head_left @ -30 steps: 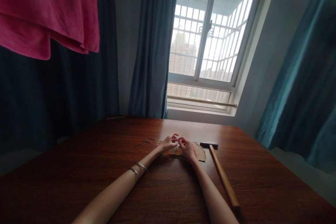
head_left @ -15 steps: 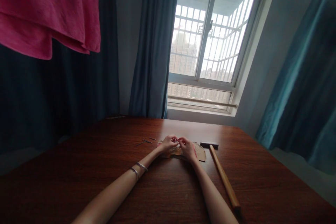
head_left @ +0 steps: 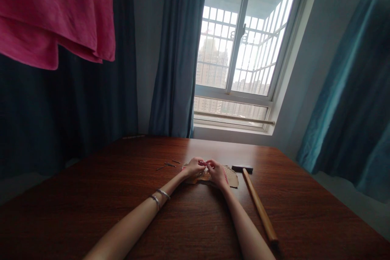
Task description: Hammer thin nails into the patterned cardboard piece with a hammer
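Note:
My left hand (head_left: 194, 167) and my right hand (head_left: 217, 172) meet fingertip to fingertip over a flat tan board (head_left: 233, 178) with pink at its edges, which lies on the dark wooden table (head_left: 91, 195). Both hands are pinched shut on something small and pinkish between them that I cannot make out. Two bracelets (head_left: 160, 197) sit on my left wrist. A hammer (head_left: 257, 207) with a long wooden handle and a dark head (head_left: 242, 168) lies just right of my right hand.
Several thin nails (head_left: 168, 165) lie loose on the table left of the hands. A window with blue curtains (head_left: 178, 53) stands behind the table. A pink cloth (head_left: 57, 12) hangs at the upper left.
The fingers of my left hand have curled down closer to my right hand. Otherwise the hands, hammer and nails stay in place.

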Available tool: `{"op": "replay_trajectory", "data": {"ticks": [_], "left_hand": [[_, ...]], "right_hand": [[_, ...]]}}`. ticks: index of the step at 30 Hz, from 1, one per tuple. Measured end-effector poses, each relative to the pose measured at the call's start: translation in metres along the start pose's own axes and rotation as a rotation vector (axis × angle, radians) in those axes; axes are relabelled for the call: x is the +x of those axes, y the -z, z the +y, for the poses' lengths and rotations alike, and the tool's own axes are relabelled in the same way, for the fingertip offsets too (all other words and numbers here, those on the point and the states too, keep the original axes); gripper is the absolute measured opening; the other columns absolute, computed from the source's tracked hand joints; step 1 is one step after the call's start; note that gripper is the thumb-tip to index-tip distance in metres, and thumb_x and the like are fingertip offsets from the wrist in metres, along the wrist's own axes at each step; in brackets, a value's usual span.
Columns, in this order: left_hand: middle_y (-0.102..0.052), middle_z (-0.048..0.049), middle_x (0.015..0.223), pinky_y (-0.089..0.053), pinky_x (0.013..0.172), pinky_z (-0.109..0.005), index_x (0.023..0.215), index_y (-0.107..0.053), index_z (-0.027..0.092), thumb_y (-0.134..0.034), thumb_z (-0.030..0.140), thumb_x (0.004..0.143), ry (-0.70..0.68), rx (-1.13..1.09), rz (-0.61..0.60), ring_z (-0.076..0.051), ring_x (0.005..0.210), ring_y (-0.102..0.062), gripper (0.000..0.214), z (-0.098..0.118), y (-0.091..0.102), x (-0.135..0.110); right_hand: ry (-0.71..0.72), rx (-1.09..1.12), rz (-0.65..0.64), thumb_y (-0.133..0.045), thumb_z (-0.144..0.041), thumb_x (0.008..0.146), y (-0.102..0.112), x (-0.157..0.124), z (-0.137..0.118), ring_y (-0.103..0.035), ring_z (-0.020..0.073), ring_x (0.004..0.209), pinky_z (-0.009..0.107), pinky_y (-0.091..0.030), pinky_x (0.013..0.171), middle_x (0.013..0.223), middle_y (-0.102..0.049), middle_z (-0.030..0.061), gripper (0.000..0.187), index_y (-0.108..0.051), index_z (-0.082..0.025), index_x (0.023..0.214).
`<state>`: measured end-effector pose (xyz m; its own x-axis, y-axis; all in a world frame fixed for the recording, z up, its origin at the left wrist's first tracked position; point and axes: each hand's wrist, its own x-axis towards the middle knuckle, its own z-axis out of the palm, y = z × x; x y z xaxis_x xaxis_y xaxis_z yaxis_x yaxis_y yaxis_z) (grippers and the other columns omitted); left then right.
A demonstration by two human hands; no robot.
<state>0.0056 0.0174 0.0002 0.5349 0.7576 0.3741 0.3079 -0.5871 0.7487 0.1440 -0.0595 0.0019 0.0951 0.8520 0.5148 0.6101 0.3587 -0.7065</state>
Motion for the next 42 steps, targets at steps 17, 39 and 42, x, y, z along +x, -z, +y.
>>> {"op": "replay_trajectory", "data": {"ticks": [17,39,42], "left_hand": [[-0.064,-0.0012,0.068,-0.04,0.061,-0.021,0.07,-0.066,0.011,-0.057,0.023,0.06,0.073,0.014,0.014,-0.014,0.065,-0.056,0.018,-0.004,-0.004,-0.001],[-0.061,-0.0001,0.064,-0.039,0.058,-0.019,0.065,-0.064,0.012,-0.055,0.022,0.06,0.061,0.055,0.01,-0.013,0.062,-0.054,0.014,0.0,-0.003,-0.002],[-0.061,-0.0004,0.064,-0.038,0.057,-0.02,0.065,-0.064,0.012,-0.054,0.021,0.06,0.048,0.051,0.008,-0.012,0.061,-0.053,0.015,0.003,-0.003,-0.004]], "right_hand": [[-0.301,-0.453,0.264,-0.044,-0.034,0.077,0.166,-0.061,-0.017,-0.059,0.022,0.075,0.032,-0.042,0.068,0.086,-0.061,0.0129,0.036,-0.06,-0.013,0.1],[-0.556,-0.439,0.268,-0.045,-0.048,0.077,0.165,-0.167,-0.019,-0.063,0.0239,0.072,0.032,-0.046,0.061,0.084,-0.066,0.0092,0.037,-0.061,-0.023,0.099],[-0.583,-0.048,0.4,-0.061,-0.053,0.064,0.158,-0.158,-0.038,-0.059,0.0197,0.056,0.028,-0.044,0.049,0.068,-0.064,0.0046,0.045,-0.063,-0.021,0.096]]}}
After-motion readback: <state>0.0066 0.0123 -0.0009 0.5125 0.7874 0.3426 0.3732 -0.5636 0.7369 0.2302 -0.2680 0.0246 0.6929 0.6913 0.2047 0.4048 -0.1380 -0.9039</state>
